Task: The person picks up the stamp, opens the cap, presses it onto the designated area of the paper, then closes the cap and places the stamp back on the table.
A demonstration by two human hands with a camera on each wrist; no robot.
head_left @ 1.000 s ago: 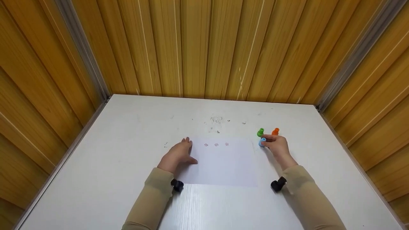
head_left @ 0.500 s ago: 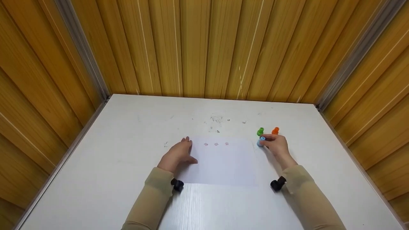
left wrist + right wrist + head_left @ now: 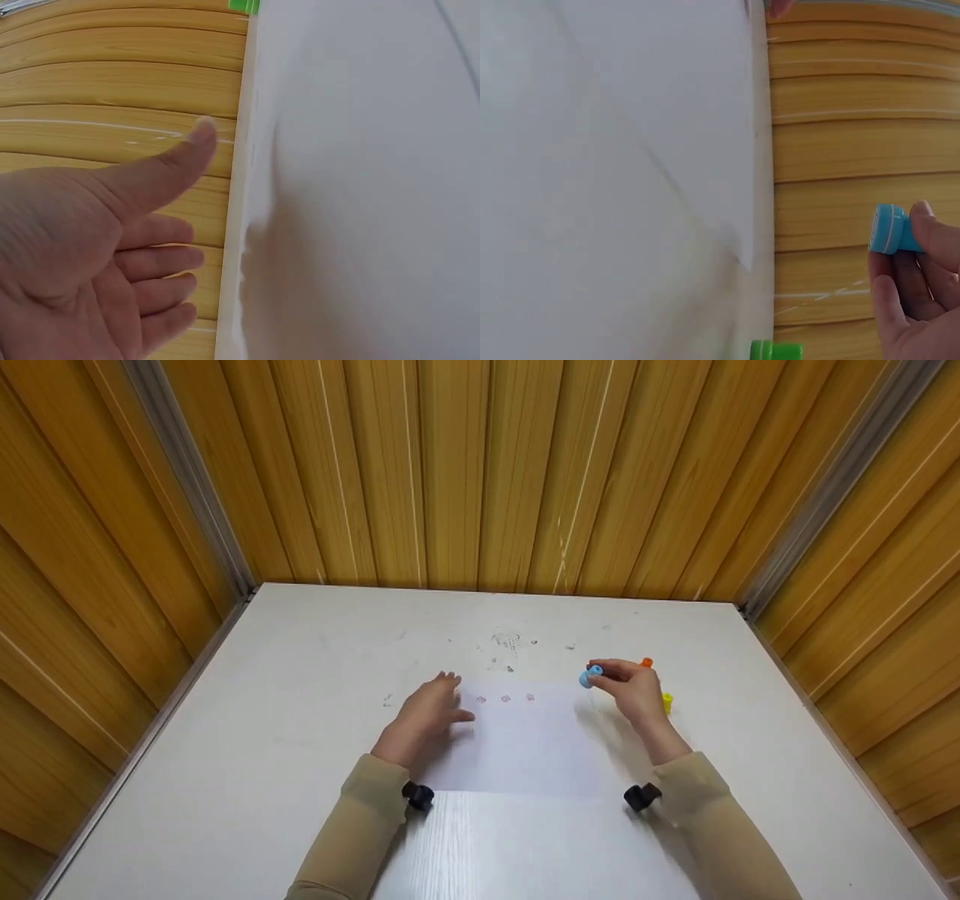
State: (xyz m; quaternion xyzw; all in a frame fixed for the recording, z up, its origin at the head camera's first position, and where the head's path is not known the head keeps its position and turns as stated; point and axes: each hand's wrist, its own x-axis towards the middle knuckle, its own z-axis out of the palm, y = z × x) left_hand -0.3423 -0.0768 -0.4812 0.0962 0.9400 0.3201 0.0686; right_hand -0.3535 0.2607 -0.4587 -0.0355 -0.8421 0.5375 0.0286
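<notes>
My right hand (image 3: 637, 694) pinches a small light-blue stamp (image 3: 590, 676) between thumb and fingers, above the table by the paper's upper right corner. In the right wrist view the blue stamp (image 3: 889, 229) lies sideways in the grip, its broad end facing left. A white sheet of paper (image 3: 536, 750) bears a row of three small reddish printed marks (image 3: 505, 698) near its top edge. Over the paper's left side is my left hand (image 3: 429, 712), holding nothing. Its thumb stands apart from loosely bent fingers in the left wrist view, with a shadow beneath.
An orange stamp (image 3: 646, 662) and a yellow one (image 3: 667, 703) stand partly hidden behind the right hand. A green stamp (image 3: 776, 350) shows at the bottom of the right wrist view. Dark scuffs (image 3: 506, 640) mark the white table (image 3: 360, 630). Wood-patterned walls (image 3: 450, 472) enclose it.
My right hand has lifted the blue stamp off the table and moved left towards the paper. My left hand has risen from the paper and shifted slightly right.
</notes>
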